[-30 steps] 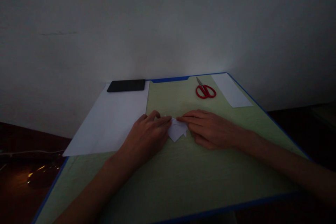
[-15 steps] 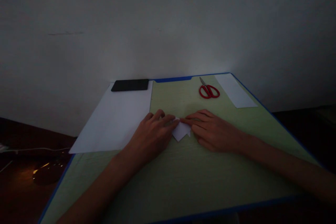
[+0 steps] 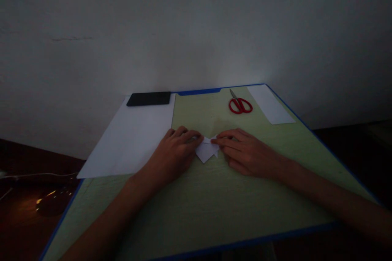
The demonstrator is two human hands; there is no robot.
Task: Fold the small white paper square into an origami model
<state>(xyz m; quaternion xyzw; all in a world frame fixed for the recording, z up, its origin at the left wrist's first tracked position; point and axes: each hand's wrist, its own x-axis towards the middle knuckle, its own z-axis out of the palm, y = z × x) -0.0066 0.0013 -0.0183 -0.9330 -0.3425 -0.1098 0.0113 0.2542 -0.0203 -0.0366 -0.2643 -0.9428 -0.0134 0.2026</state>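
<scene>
A small folded piece of white paper lies at the middle of the table, its pointed lower corner facing me. My left hand pinches its upper left part between thumb and fingers. On the other side my right hand grips the upper right part, thumb and index finger at the edge. A fold line runs across the top between the two hands. Fingers cover both side ends of the paper.
A large white sheet lies to the left with a black phone-like slab on its far edge. Red-handled scissors and a white paper strip lie at the far right. The blue-edged table meets a grey wall.
My hands have moved slightly apart, showing more of the folded paper's top edge. The whole view has shifted a little.
</scene>
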